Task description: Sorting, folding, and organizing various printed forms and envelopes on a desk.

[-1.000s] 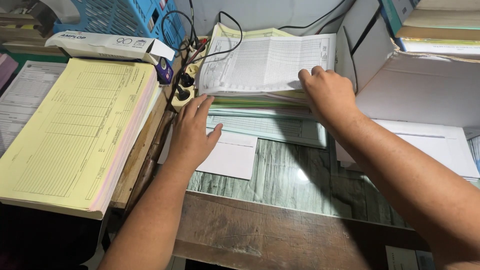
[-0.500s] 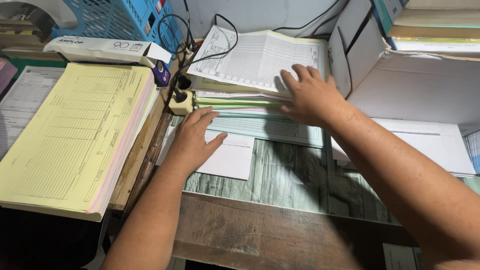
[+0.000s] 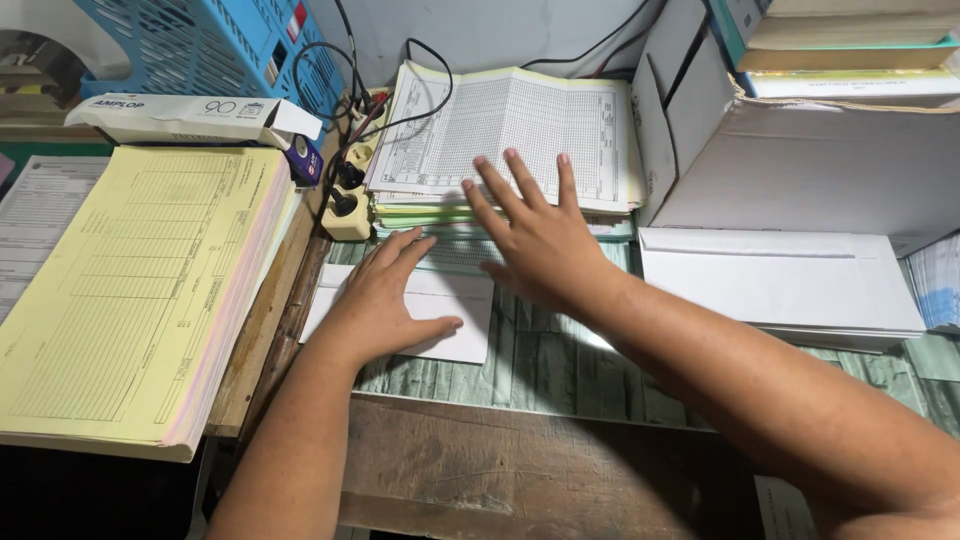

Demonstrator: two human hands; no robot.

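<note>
Hands: two, both bare. The left hand [image 3: 385, 295] lies flat, fingers together, palm down on a white envelope [image 3: 445, 315]. The right hand [image 3: 535, 235] is spread wide, fingers apart, gripping nothing, over the near edge of the form stack [image 3: 505, 130].
Form stack: one pile at the far middle of the surface [image 3: 560, 360]; the top sheet is white with a fine printed grid and a centre fold, and green and yellow sheet edges show beneath it.
White envelope: one under the left hand, plain, lying just near of the form stack.
Yellow pad: one thick pad [image 3: 120, 280] at the left, yellow top sheet with ruled tables, pink edges below.
Envelope pile: one [image 3: 780, 280] at the right, white, long, flat.
Cardboard box: one [image 3: 800, 150] at the far right, white-sided.
Blue basket: one [image 3: 210, 45] at the far left.
Power strip: one [image 3: 350, 195], cream, between pad and forms, with black cables plugged in.
</note>
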